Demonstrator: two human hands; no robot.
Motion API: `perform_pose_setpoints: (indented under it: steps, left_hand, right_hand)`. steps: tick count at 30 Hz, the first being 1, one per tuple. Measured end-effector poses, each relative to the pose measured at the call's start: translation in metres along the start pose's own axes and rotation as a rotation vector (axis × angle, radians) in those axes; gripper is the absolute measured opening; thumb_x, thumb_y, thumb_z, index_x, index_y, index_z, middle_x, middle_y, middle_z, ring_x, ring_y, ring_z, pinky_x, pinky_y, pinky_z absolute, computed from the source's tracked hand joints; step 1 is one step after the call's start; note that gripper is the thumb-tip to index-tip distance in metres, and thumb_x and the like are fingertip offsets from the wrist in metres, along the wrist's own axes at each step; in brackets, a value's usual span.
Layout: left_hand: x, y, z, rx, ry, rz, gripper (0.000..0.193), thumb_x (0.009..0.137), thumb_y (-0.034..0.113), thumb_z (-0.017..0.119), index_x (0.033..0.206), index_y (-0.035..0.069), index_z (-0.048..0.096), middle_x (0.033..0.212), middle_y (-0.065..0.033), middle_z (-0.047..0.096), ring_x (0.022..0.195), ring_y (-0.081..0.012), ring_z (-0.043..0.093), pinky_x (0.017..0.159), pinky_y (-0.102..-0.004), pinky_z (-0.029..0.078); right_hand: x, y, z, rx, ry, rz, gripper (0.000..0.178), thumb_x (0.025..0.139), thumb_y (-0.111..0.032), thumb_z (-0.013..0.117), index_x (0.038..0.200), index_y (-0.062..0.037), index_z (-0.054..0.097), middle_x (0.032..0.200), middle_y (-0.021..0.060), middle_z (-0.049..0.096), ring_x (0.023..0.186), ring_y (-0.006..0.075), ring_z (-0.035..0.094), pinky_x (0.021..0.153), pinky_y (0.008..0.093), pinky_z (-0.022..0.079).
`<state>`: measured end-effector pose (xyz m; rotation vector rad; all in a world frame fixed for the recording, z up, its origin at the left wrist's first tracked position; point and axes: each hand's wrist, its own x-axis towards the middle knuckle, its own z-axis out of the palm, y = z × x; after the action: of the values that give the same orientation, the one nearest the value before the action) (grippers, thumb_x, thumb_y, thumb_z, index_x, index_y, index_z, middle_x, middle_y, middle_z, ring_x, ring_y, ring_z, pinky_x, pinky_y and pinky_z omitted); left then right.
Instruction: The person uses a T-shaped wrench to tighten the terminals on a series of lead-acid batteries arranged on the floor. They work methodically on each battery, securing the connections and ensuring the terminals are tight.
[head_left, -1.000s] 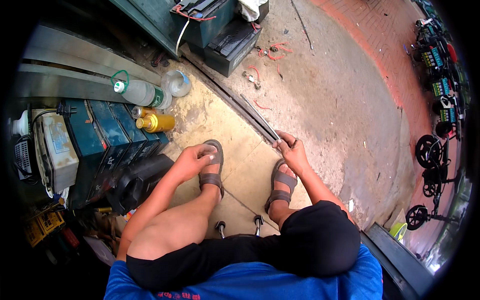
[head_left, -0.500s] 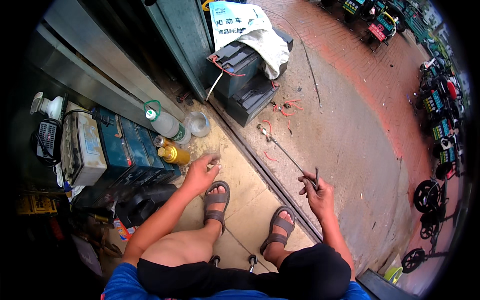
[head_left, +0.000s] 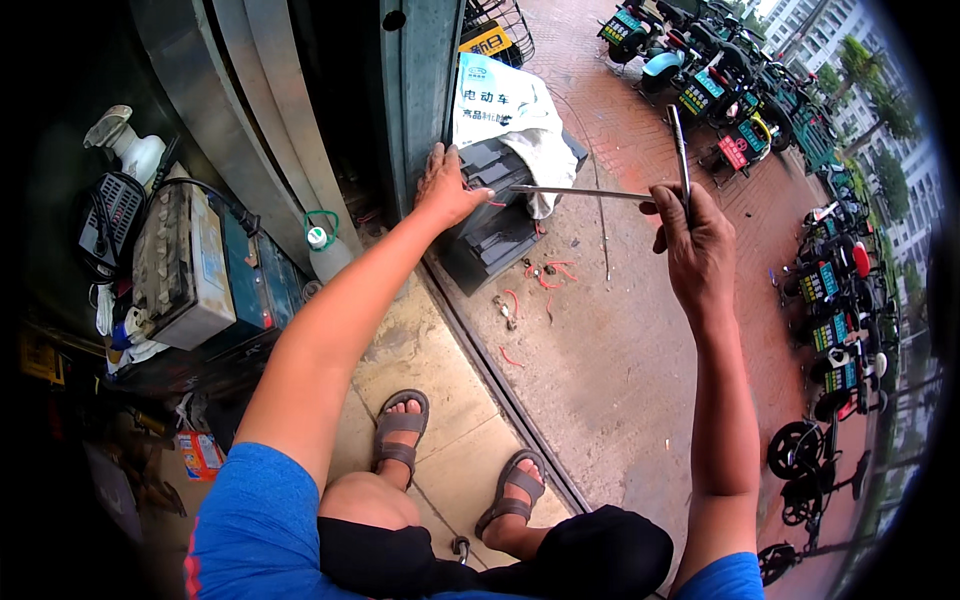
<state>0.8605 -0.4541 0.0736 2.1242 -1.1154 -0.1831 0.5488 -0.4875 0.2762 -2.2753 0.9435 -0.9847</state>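
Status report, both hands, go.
Left hand flat against the metal door frame. Right hand raised, gripping a bent metal rod. Stacked dark batteries sit just below the left hand.

The left hand (head_left: 447,187) sits at upper centre of the frame, flat against the edge of a metal door post (head_left: 415,90). To its right, in the upper right, the right hand (head_left: 695,235) holds a thin bent rod (head_left: 600,193), one leg running left toward the left hand, the other pointing up. Between and behind the hands lies a stack of battery cases (head_left: 495,225) with a cloth bag (head_left: 505,110) on top. At mid left a battery (head_left: 180,265) rests on boxes, a plastic bottle (head_left: 325,250) just to its right. Two sandalled feet (head_left: 400,435) are at lower centre. Parked scooters (head_left: 830,290) line the right edge
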Motion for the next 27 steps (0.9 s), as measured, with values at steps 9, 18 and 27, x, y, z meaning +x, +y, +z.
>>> perform_pose_setpoints:
  steps: [9,18,27]
  left_hand:
    - [0.013,-0.017,0.034,-0.186,-0.007,-0.023,0.122,0.065,0.038,0.094,0.158,0.001,0.025,0.164,-0.0186,0.026,0.154,-0.0346,0.025,0.122,-0.0459,0.035]
    - [0.011,-0.023,0.04,-0.163,0.071,0.019,0.106,0.074,0.042,0.086,0.153,0.001,0.028,0.162,-0.019,0.027,0.153,-0.0382,0.025,0.121,-0.0487,0.035]
    - [0.01,-0.021,0.037,-0.127,0.061,0.005,0.105,0.074,0.042,0.088,0.151,0.003,0.03,0.16,-0.0182,0.029,0.151,-0.0364,0.028,0.121,-0.0455,0.034]
  right_hand:
    - [0.062,0.005,0.067,-0.058,-0.093,0.028,0.026,0.103,-0.025,0.065,0.098,-0.0004,0.072,0.081,0.0106,0.075,0.067,0.0193,0.066,0.065,0.0366,0.051]
    - [0.073,0.009,0.072,0.126,-0.112,0.105,0.032,0.105,-0.028,0.064,0.094,0.0016,0.07,0.08,0.0056,0.074,0.055,0.0065,0.052,0.05,0.0279,0.042]
    - [0.089,-0.002,0.076,-0.068,-0.11,0.075,0.035,0.104,-0.029,0.064,0.093,0.0031,0.07,0.08,0.0097,0.075,0.056,0.0158,0.062,0.055,0.034,0.049]
